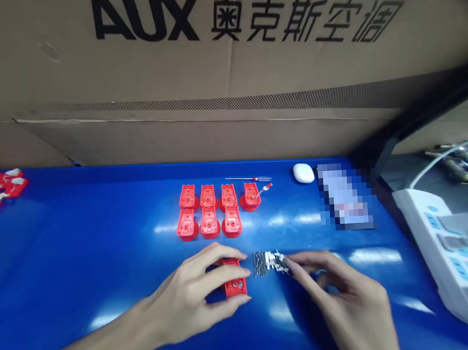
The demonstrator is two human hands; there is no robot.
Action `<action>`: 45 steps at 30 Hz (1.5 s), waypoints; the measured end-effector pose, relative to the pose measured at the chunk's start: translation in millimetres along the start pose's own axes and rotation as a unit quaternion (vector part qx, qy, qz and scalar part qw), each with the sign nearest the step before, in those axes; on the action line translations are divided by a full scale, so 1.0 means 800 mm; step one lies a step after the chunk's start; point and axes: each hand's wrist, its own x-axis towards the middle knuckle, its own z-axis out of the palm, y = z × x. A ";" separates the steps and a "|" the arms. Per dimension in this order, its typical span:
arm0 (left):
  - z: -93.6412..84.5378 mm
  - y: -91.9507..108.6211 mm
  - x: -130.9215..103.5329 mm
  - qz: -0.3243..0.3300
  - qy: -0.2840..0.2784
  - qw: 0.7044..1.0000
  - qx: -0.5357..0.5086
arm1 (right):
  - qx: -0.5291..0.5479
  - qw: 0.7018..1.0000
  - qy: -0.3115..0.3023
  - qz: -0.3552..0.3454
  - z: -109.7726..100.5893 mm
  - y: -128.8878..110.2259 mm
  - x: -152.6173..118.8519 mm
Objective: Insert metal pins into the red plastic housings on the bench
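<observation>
My left hand [209,287] is closed round a red plastic housing [235,287], thumb on its near side and fingers over its far side. Two small round metal spots show in the housing's face. To its right lies a row of thin dark metal pins [259,264], with small white plastic pieces [270,259] beside them. My right hand [336,290] pinches with thumb and forefinger at the right end of these small parts. Whatever sits between those fingertips is too small to make out.
Several red housings [209,221] stand in two rows beyond my hands. One apart from them [251,194] has a small red-tipped piece on it. Behind lie a thin screwdriver [258,179], a white case [303,173] and a blurred flat object [344,197]. A power strip [439,226] is at right, red-and-white parts [0,189] far left.
</observation>
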 end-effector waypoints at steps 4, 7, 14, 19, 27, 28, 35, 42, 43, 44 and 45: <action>0.000 0.000 0.001 0.001 0.003 1.000 0.000 | -0.013 0.997 0.033 -0.062 0.014 -0.007 -0.001; 0.000 -0.001 0.000 -0.001 0.000 1.000 -0.007 | -0.019 0.998 0.050 -0.044 0.020 -0.005 -0.001; -0.002 0.000 -0.001 -0.009 -0.007 1.000 -0.008 | -0.023 0.999 0.031 -0.019 0.017 0.005 -0.006; -0.002 0.000 -0.002 -0.012 -0.012 1.000 -0.005 | -0.041 0.998 0.043 -0.015 0.008 -0.002 -0.012; 0.001 -0.001 -0.002 -0.015 -0.008 1.000 -0.007 | -0.004 0.984 0.013 -0.180 0.029 -0.061 -0.017; 0.001 -0.001 -0.002 -0.014 -0.009 1.000 -0.007 | -0.004 0.976 0.013 -0.216 0.036 -0.068 -0.017; 0.001 -0.002 -0.003 -0.011 0.001 1.000 -0.012 | -0.058 0.953 0.034 -0.294 0.062 -0.086 -0.014; 0.000 -0.003 -0.003 -0.017 -0.005 1.000 -0.021 | -0.052 0.954 -0.022 -0.294 0.051 -0.073 -0.019; 0.000 -0.003 -0.003 -0.018 -0.007 1.000 -0.020 | -0.046 0.953 -0.027 -0.298 0.048 -0.072 -0.018; -0.001 -0.003 -0.002 -0.018 -0.009 1.000 -0.020 | -0.036 0.952 -0.033 -0.302 0.046 -0.072 -0.017; -0.001 -0.003 -0.002 -0.017 -0.010 1.000 -0.019 | -0.026 0.952 -0.042 -0.301 0.043 -0.071 -0.016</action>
